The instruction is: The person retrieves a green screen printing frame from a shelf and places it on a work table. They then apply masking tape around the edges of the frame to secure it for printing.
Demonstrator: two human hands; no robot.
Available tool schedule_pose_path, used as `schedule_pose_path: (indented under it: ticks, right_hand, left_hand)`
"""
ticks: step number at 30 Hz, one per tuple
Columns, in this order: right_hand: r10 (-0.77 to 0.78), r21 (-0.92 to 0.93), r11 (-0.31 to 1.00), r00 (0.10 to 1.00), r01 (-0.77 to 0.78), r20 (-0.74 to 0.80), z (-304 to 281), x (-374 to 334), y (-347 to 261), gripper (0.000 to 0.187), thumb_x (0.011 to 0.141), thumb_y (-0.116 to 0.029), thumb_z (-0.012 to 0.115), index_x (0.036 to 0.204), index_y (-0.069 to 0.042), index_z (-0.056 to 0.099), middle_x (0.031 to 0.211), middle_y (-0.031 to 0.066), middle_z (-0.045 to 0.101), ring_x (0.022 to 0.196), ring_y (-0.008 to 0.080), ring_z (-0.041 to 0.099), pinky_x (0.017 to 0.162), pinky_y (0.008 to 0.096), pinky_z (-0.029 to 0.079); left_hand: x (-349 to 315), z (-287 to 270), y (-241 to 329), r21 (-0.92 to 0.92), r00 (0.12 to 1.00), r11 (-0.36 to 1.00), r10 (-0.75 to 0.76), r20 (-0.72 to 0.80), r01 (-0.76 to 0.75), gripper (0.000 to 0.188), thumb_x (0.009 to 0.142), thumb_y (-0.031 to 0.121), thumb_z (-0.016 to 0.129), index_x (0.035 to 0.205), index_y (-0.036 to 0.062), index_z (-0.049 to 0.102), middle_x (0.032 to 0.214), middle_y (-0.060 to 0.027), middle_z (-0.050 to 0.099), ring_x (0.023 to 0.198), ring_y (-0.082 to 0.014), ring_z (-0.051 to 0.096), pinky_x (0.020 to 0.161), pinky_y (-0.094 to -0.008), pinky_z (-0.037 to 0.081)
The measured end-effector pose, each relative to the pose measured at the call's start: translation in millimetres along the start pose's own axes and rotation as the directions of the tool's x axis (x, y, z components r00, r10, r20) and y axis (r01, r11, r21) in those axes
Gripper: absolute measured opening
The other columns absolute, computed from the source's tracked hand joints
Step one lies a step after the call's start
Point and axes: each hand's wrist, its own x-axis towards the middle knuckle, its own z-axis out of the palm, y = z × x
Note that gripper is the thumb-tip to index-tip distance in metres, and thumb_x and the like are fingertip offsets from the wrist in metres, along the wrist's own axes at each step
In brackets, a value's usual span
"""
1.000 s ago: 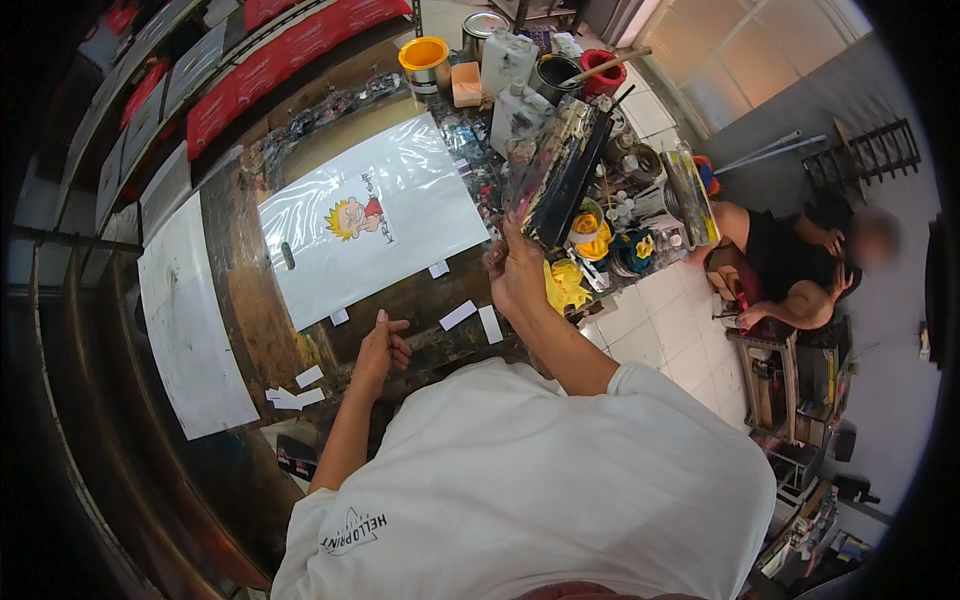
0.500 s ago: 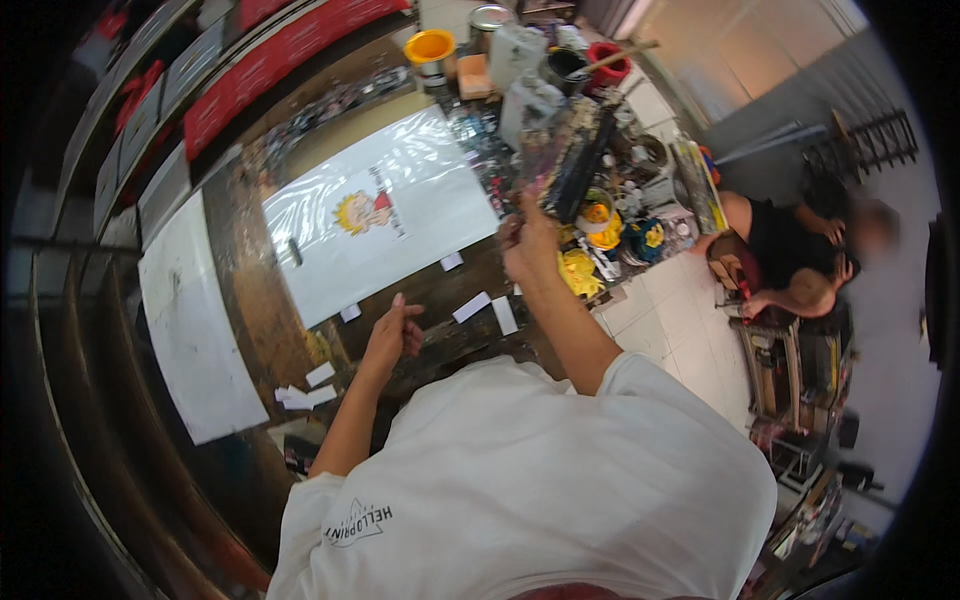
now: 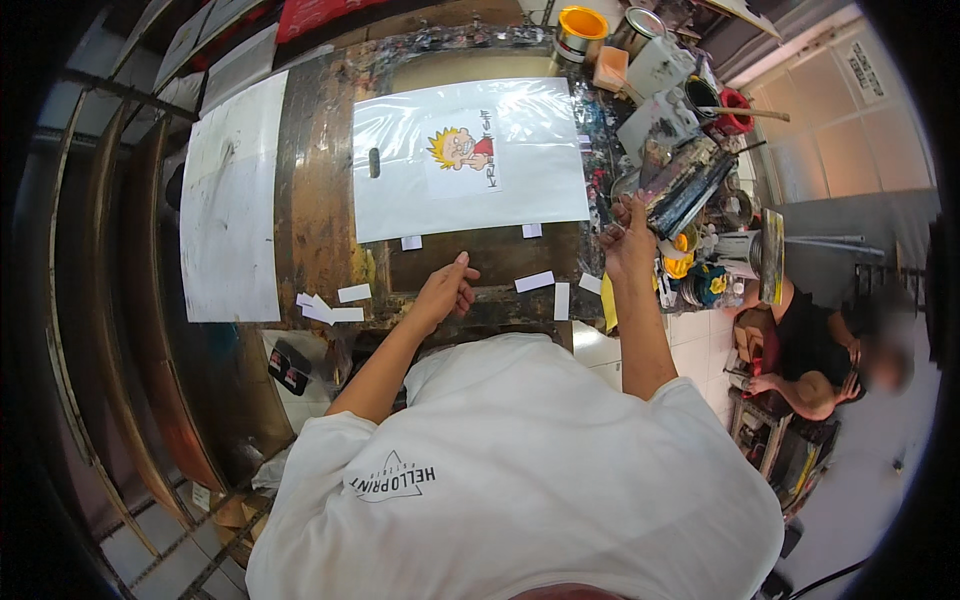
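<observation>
A white sheet under glossy clear film (image 3: pixel 400 190) lies on the stained worktable, bearing a cartoon figure (image 3: pixel 458 148) with spiky yellow hair. Just below the sheet's near edge is my left hand (image 3: pixel 445 292), its fingers loosely bent and apart, with nothing in it. Beyond the sheet's right edge, my right hand (image 3: pixel 630 240) has its fingers curled together beside the near end of paint-crusted, dark squeegee-like tools (image 3: pixel 692 190). What those fingers grip, if anything, cannot be made out. White paper slips (image 3: pixel 534 281) lie near both hands, and two small tabs (image 3: pixel 411 243) poke out from under the sheet.
Paint containers, including a yellow-rimmed can (image 3: pixel 582 30) and a red pot (image 3: pixel 736 110), crowd the table's right side. A white board (image 3: pixel 235 200) lies at the left, beside curved rack shelves (image 3: pixel 150 290). At far right sits another person (image 3: pixel 815 340).
The view has turned and shifted, so the table now looks straighter. My right hand stays by the dark tools, and my left hand remains below the sheet. The sheet appears unmoved on the table.
</observation>
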Motion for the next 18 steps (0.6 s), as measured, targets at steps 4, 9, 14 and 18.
schedule_pose_path:
  ticks: [4,9,14,18]
  right_hand:
    - [0.021,-0.059,0.998,0.999,-0.019,0.035,-8.6,0.3,-0.8,0.036,0.094,-0.04,0.076,0.113,-0.011,0.067,0.096,0.0012,0.063,0.061,0.0104,0.047,0.054,0.0271,0.042]
    - [0.076,-0.088,0.994,0.993,-0.068,0.089,-12.7,0.8,-3.1,0.032,0.092,-0.037,0.079,0.11,-0.013,0.065,0.092,0.0,0.061,0.064,0.0096,0.05,0.053,0.0243,0.041]
    - [0.117,-0.119,0.987,0.987,-0.103,0.112,-12.7,-2.4,-6.5,0.033,0.092,-0.034,0.079,0.112,-0.013,0.063,0.09,-0.0007,0.059,0.066,0.0093,0.051,0.053,0.0237,0.041]
    - [0.189,-0.182,0.97,0.969,-0.159,0.159,-16.1,-10.3,-8.0,0.036,0.091,-0.029,0.08,0.116,-0.012,0.061,0.089,-0.0022,0.058,0.066,0.0079,0.051,0.053,0.023,0.041]
  left_hand:
    - [-0.4,-4.5,-10.9,-0.026,1.0,1.0,0.001,-0.024,-0.002,0.074,0.103,0.067,0.042,0.115,-0.0024,0.064,0.073,-0.0048,0.061,0.062,-0.0133,0.058,0.056,-0.0291,0.048]
    - [3.4,-4.9,-11.3,-0.035,0.997,0.999,0.034,-0.076,-0.037,0.072,0.102,0.069,0.046,0.106,-0.001,0.063,0.073,-0.0054,0.061,0.061,-0.0136,0.058,0.055,-0.0291,0.049]
    - [2.3,-0.5,-5.3,-0.008,0.993,0.999,0.045,-0.113,-0.046,0.072,0.103,0.067,0.045,0.108,-0.0017,0.065,0.074,-0.0048,0.061,0.064,-0.014,0.059,0.058,-0.0292,0.049]
    - [-2.3,1.7,-9.6,-0.037,0.986,0.998,0.038,-0.16,-0.045,0.07,0.101,0.068,0.048,0.102,-0.0004,0.064,0.072,-0.005,0.06,0.062,-0.0135,0.058,0.056,-0.0292,0.049]
